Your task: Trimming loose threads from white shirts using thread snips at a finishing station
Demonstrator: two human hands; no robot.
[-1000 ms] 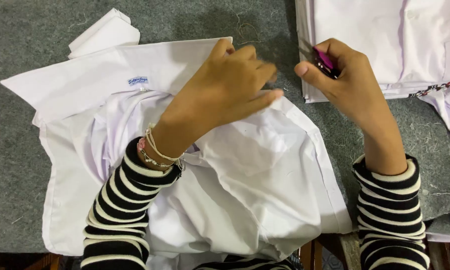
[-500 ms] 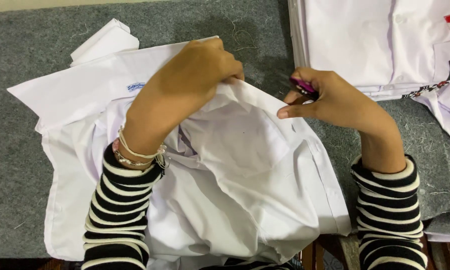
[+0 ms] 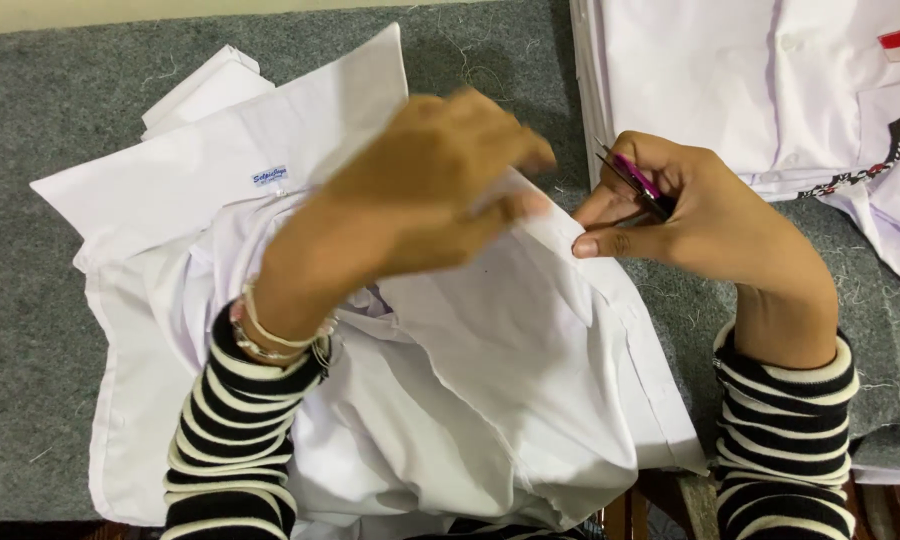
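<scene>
A white shirt [image 3: 450, 400] lies spread out on the grey desk [image 3: 30, 330], crumpled in the middle, and its bottom part hangs over the near edge of the desk. The shirt's collar [image 3: 220, 170] lies flat at the far side of the shirt, with a small label on it.

The left hand [image 3: 420, 200] is over the middle of the shirt. Its fingers are pinched shut on a fold of the shirt's cloth and hold that fold up off the desk. The hand looks a bit blurry.

The right hand [image 3: 690, 220] is just beside the shirt's right edge. Its fingers are closed around small pink snips [image 3: 638, 185], and the thin dark blades point toward the fold. The thumb of this hand touches the shirt's edge too.

Both arms wear sleeves with black and white stripes, and the left wrist has thin bracelets [image 3: 270, 335].

To the right of the shirt, well apart from the collar, sits a pile of folded white clothes [image 3: 730, 80].
</scene>
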